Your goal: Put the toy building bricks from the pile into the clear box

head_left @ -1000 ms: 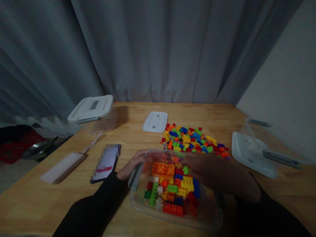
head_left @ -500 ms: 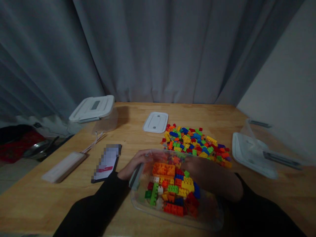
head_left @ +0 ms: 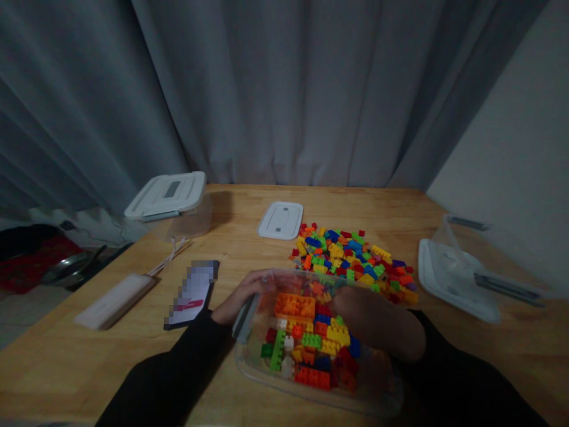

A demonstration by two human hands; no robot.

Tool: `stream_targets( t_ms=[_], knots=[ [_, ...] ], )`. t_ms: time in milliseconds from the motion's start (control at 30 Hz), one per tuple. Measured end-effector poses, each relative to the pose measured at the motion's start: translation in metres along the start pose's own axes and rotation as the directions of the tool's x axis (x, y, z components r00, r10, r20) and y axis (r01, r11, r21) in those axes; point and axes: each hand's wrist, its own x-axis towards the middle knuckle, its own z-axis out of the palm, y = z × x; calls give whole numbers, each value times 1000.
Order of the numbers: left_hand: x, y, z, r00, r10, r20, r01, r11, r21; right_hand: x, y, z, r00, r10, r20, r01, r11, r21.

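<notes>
A clear plastic box (head_left: 258,369) stands at the front of the table, with toy bricks (head_left: 311,340) of many colours lying in it. My left hand (head_left: 245,292) is closed over the box's far left corner, by its grey side latch (head_left: 243,320). Inside the box, my right hand (head_left: 357,308) reaches down along the far right part, among the bricks. Its fingers point away from me and are hidden, so whether they hold a brick does not show. Just beyond the box a loose heap of bricks (head_left: 340,249) spreads over the table.
A white lid (head_left: 281,220) lies behind the heap. At left are a lidded clear box (head_left: 191,214), a phone (head_left: 194,296) and a pale power bank (head_left: 114,301) with a cable. Another clear box (head_left: 478,252) and a white lid (head_left: 457,290) are at right.
My right hand has shifted slightly to the left and down inside the box, its forearm following. My left hand and the box keep their place.
</notes>
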Motion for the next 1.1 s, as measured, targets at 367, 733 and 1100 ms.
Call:
stream_targets(
  t_ms=[367, 733, 1100],
  knots=[
    [1, 0, 0, 1000, -4, 0, 4, 1000, -6, 2, -19, -19, 989, 128, 79, -123, 990, -62],
    [0, 4, 3, 1000, -3, -9, 2, 1000, -20, 5, -20, -14, 988, -15, 157, 27, 997, -75],
    [0, 3, 3, 999, -37, -23, 36, 998, -51, 6, -23, -16, 978, 96, 187, -81, 993, -90]
  ],
)
